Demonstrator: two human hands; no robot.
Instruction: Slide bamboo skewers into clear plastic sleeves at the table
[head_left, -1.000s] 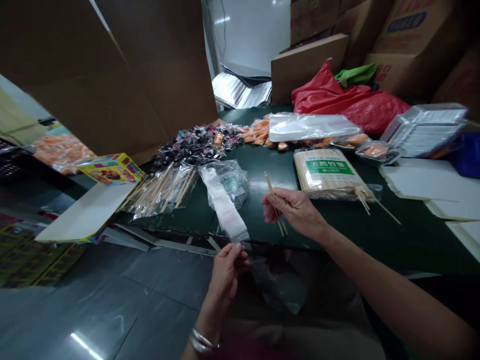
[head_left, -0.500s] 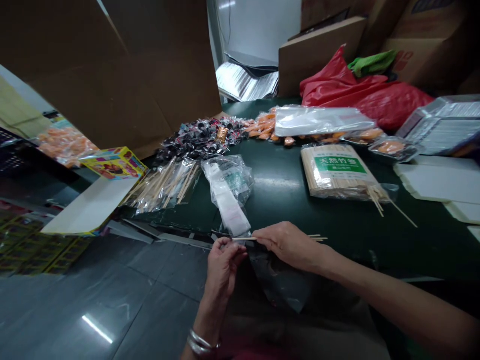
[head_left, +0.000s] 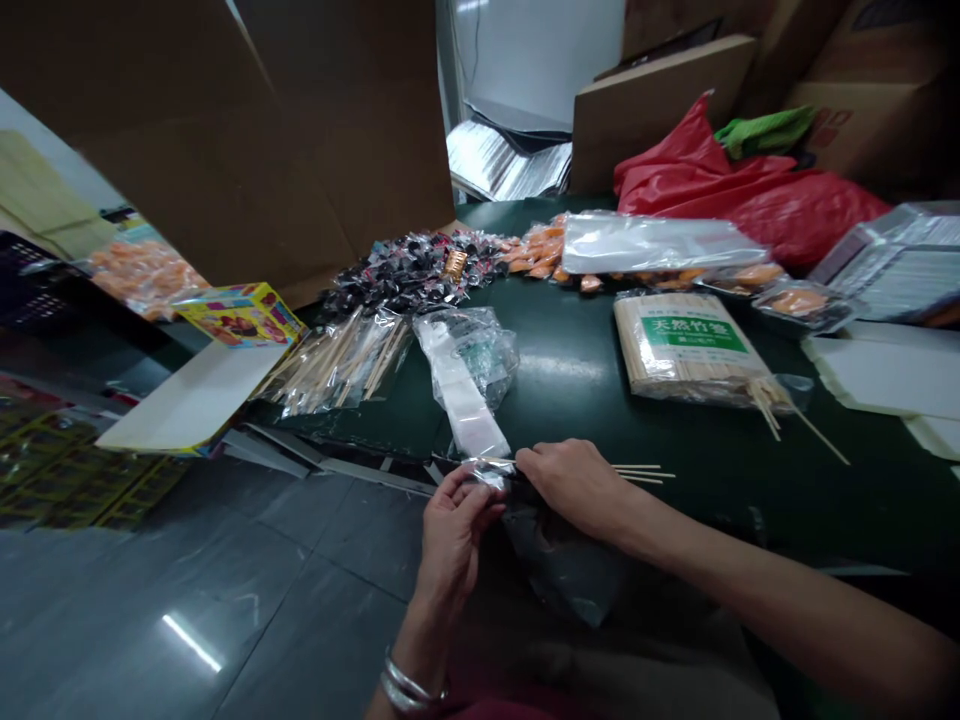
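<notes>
Over the table's near edge, my left hand (head_left: 454, 525) pinches a small clear plastic bag (head_left: 491, 478) between thumb and fingers. My right hand (head_left: 574, 485) is closed round a few thin bamboo sticks (head_left: 637, 472). Their tips point left at the bag's mouth, and their other ends stick out to the right past the hand. Just beyond my hands lies a stack of small clear bags (head_left: 465, 410). Farther right is an opened pack of bamboo sticks (head_left: 694, 340) with a green label. Bagged sticks (head_left: 349, 360) are piled to the left.
Behind lie heaps of dark wrapped packets (head_left: 405, 270) and orange wrapped pieces (head_left: 536, 255). A yellow printed box (head_left: 247, 315) with a white flap overhangs the left edge. White cards (head_left: 892, 370) and a red bag (head_left: 697, 165) are at right. A dark plastic bag (head_left: 574, 570) hangs below my hands.
The clear bag now shows plainly between my left fingers, and the stick tips have met it. More stick length shows right of my right hand. The view has shifted slightly left.
</notes>
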